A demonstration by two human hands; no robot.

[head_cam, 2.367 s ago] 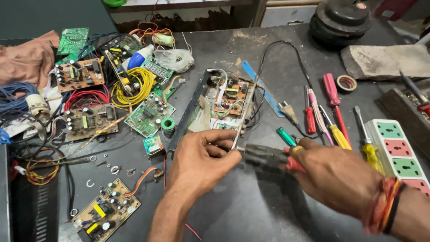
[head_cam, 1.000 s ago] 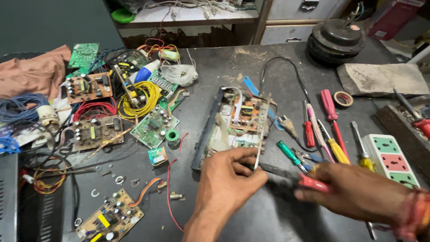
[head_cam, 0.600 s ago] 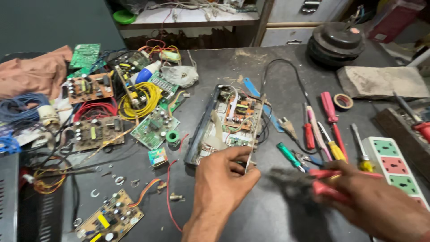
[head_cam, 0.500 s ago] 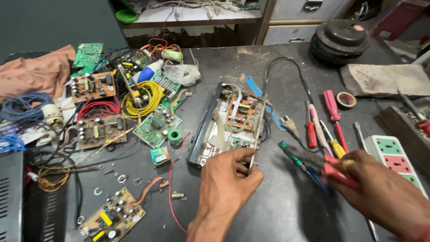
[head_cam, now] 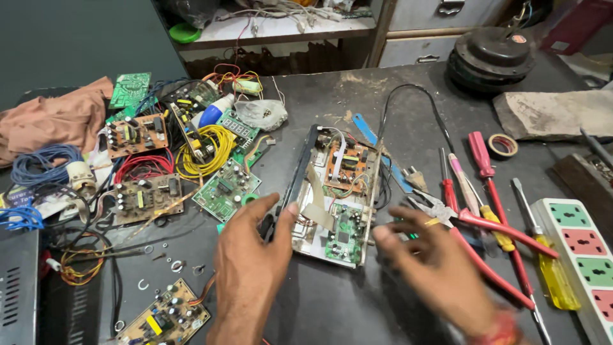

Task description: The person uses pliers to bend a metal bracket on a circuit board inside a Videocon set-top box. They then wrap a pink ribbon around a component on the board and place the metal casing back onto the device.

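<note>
At the middle of the dark worktop (head_cam: 357, 83), we are looking down at an opened electronic device (head_cam: 335, 195), its casing off and its orange and green circuit boards lying bare. Our left hand (head_cam: 252, 255) is resting at the device's near left corner, fingers loosely spread and the thumb touching the black side rail. Our right hand (head_cam: 434, 268) is hovering just beside the device's near right corner, fingers apart and blurred; whether it is touching the casing we cannot tell, and neither hand is pinching anything. Just right of that hand, red-handled pliers (head_cam: 485, 223) are lying open among screwdrivers (head_cam: 479, 172) with red, pink and yellow handles. Toward the right edge a white power strip (head_cam: 578, 255) with coloured sockets is sitting, and a small roll of tape (head_cam: 502, 145) is lying farther back. Along the left side, loose circuit boards (head_cam: 227, 188) are crowding around a yellow wire coil (head_cam: 207, 150), a red wire coil (head_cam: 143, 167) and a blue wire coil (head_cam: 38, 166). A brown cloth (head_cam: 54, 118) is bunched at the far left corner.
</note>
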